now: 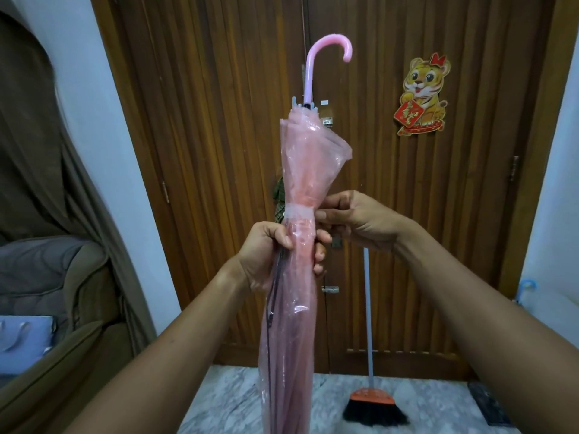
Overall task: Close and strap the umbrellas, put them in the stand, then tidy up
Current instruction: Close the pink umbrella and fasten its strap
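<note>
step: strapping | pink umbrella [297, 170] held upright in mid-air, handle up | left hand [266, 258] grip clamped round the folded canopy, keeping the pleats bunched | right hand [354, 220] grip pinching the strap [299, 211] end, probably fastening it

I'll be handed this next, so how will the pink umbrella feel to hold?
The pink umbrella probably feels light: it is mostly thin, see-through plastic. That glossy film looks slippery, so grip firmly, as the left hand does. Above the strap, which the right hand pinches, the folds flare loosely and would likely flop.
</note>
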`<action>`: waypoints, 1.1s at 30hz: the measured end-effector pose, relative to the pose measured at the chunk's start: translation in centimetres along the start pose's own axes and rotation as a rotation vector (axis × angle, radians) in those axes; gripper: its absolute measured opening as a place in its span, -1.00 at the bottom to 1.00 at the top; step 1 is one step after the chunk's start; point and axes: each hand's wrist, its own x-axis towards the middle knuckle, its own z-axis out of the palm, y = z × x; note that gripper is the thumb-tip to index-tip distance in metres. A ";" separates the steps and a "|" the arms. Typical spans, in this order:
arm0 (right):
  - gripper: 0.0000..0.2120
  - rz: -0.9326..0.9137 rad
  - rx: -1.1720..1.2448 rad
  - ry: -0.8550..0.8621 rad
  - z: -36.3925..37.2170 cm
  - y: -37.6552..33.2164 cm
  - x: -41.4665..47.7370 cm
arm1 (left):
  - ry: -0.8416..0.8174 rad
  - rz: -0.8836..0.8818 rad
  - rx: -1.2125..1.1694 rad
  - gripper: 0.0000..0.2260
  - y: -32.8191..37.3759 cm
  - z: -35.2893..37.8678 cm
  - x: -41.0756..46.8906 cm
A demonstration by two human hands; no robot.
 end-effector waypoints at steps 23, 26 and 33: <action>-0.75 -0.007 -0.388 0.296 -0.1 -0.4 -0.6 | 0.616 0.220 0.229 -0.72 -2.5 0.2 0.9; -0.69 0.058 -0.334 0.188 -0.6 -0.6 -0.9 | 0.583 0.158 0.216 -0.77 -1.9 0.7 1.0; -0.74 0.009 -0.339 0.292 -0.8 0.1 -1.2 | 0.499 0.164 0.627 -0.63 -2.0 0.8 2.1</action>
